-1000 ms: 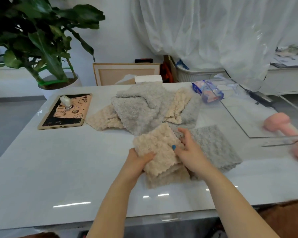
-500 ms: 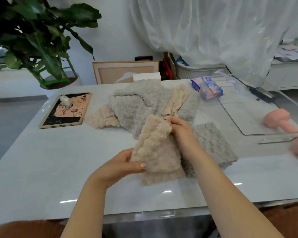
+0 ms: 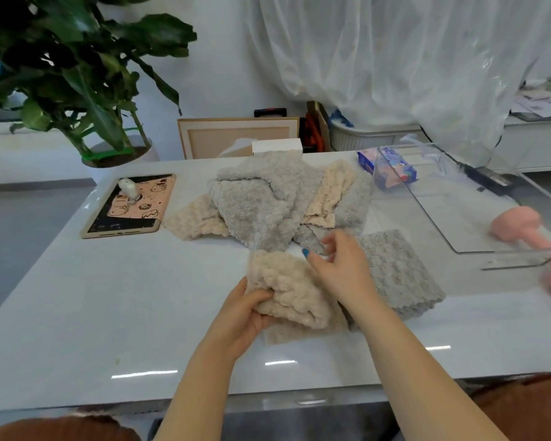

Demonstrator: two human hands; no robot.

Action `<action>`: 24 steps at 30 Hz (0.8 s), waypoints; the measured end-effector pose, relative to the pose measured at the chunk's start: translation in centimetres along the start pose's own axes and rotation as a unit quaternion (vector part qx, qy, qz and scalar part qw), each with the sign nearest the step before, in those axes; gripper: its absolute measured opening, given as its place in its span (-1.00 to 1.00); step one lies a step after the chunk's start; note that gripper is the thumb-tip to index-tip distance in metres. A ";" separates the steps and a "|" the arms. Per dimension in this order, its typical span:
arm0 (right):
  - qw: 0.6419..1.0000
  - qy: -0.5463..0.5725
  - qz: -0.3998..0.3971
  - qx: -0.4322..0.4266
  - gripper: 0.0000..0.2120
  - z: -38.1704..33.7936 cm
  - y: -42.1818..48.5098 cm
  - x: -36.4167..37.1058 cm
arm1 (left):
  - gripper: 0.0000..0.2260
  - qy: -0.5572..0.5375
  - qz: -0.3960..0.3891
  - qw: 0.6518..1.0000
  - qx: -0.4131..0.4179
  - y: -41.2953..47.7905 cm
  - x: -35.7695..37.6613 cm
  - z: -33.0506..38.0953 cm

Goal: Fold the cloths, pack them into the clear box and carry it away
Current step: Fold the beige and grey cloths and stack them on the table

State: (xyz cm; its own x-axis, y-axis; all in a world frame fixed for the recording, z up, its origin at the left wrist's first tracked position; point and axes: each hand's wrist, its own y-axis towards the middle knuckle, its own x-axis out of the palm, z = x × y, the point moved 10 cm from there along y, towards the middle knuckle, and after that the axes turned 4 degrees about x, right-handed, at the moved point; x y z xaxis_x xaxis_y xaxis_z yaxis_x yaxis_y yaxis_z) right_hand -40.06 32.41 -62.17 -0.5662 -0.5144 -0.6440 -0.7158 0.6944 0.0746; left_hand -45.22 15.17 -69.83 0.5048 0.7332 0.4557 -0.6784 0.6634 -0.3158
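left hand [image 3: 240, 316] grips beige cloth [image 3: 287, 289]; right hand [image 3: 341, 271] relaxed at its edge

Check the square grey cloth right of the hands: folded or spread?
Folded. The grey cloth lies as a neat square, stacked edges showing along its near side.
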 end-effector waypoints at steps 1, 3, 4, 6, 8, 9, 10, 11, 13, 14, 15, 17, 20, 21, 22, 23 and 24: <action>0.998 -0.040 -0.030 0.025 -0.78 0.7 -0.3 0.3 | -0.62 -0.032 0.000 0.999 -0.013 -0.2 -0.1 -0.8; 0.980 -0.110 -0.143 0.085 -0.74 2.5 -1.5 2.3 | -0.52 -0.067 -0.013 0.997 -0.045 -1.0 -0.2 -2.1; 0.966 -0.123 -0.198 0.109 -0.66 3.3 -2.3 3.4 | -0.49 -0.079 -0.023 0.995 -0.057 -1.4 -0.4 -2.4; 0.950 -0.100 -0.255 0.148 -0.44 4.3 -3.6 4.9 | -0.49 -0.136 -0.036 0.987 -0.078 -2.0 -1.0 -2.5; 0.944 -0.042 -0.270 0.183 -0.28 4.9 -4.5 6.2 | -0.52 -0.162 -0.014 0.980 -0.114 -2.4 -1.6 -2.5; 0.943 -0.022 -0.273 0.192 -0.23 5.1 -4.8 6.7 | -0.52 -0.130 0.000 0.983 -0.133 -2.5 -1.7 -2.6; 0.942 -0.018 -0.275 0.189 -0.20 5.0 -5.1 7.1 | -0.53 -0.070 0.010 0.987 -0.144 -2.5 -1.8 -2.5; 0.944 -0.020 -0.275 0.182 -0.18 4.9 -5.2 7.4 | -0.58 -0.004 0.018 0.989 -0.145 -2.3 -1.7 -2.3; 0.947 0.025 -0.265 0.180 -0.17 4.5 -5.2 7.2 | -0.68 0.103 0.034 0.988 -0.112 -1.7 -1.3 -1.3; 0.946 0.080 -0.255 0.184 -0.19 4.2 -5.1 6.9 | -0.69 0.125 0.034 0.988 -0.080 -1.4 -0.9 -0.5; 0.944 0.143 -0.237 0.181 -0.24 3.6 -4.9 6.1 | -0.70 0.121 0.026 0.991 -0.042 -1.1 -0.3 0.2; 0.941 0.253 -0.173 0.145 -0.36 1.9 -3.7 3.5 | -0.72 0.069 0.018 0.997 0.029 -0.8 0.9 1.6; 0.975 0.204 -0.086 0.025 -0.50 -0.7 -1.4 0.1 | -0.72 0.068 0.072 0.993 0.060 0.1 0.1 1.1; 0.987 0.131 -0.091 0.002 -0.49 -1.0 -1.1 0.5 | -0.70 0.101 0.094 0.989 0.046 0.5 -0.6 0.2; 0.992 0.045 -0.115 -0.002 -0.46 -0.7 -1.0 1.4 | -0.68 0.145 0.108 0.983 0.024 0.8 -1.2 -0.9; 0.988 -0.045 -0.150 0.009 -0.43 0.4 -1.2 2.9 | -0.68 0.184 0.114 0.976 0.004 1.1 -1.6 -1.9; 0.975 -0.123 -0.186 0.022 -0.41 1.7 -1.8 4.5 | -0.70 0.216 0.123 0.969 -0.003 1.3 -2.1 -2.5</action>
State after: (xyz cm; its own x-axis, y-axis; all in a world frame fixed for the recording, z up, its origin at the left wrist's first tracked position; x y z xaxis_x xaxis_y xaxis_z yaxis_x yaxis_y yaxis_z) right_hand -40.67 29.71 -66.50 -0.1523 -0.6023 -0.7836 -0.8317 0.5065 -0.2276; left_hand -45.76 14.86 -73.25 0.5053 0.8626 -0.0249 -0.8040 0.4601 -0.3767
